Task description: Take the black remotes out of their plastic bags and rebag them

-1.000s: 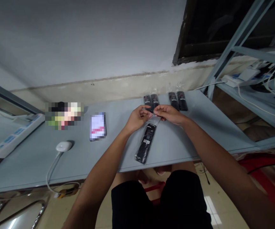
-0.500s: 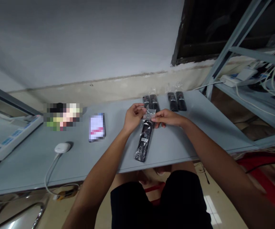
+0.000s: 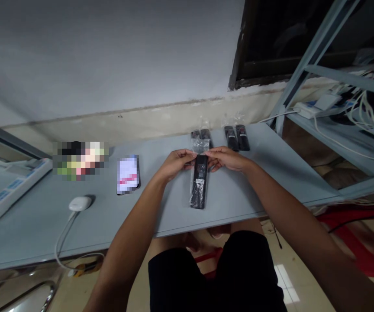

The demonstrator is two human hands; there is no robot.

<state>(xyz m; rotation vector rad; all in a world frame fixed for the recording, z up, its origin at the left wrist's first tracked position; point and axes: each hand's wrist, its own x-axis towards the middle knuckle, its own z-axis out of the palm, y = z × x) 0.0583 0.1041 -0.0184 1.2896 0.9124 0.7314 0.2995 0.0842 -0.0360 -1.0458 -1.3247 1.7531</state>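
A black remote control in a clear plastic bag point(image 3: 199, 184) lies lengthwise on the grey table point(image 3: 239, 195). My left hand point(image 3: 175, 163) pinches the bag's top on the left side, fingers closed. My right hand point(image 3: 227, 158) pinches the same top edge from the right, fingers closed. The loose clear end of the bag sticks up between my hands. Behind my hands, two bagged remotes point(image 3: 201, 135) lie side by side, and two more bagged remotes point(image 3: 237, 137) lie to their right.
A white round device point(image 3: 79, 203) with a cable sits at the table's left. A phone point(image 3: 127, 175) and a blurred item point(image 3: 79, 158) lie further back. A white power strip point(image 3: 8, 191) is far left. A metal shelf with cables point(image 3: 343, 99) stands right.
The bagged remote has turned from a slant to nearly straight and shifted slightly away from me. Both hands moved closer together at its top end, and the bag's loose end now stands up.
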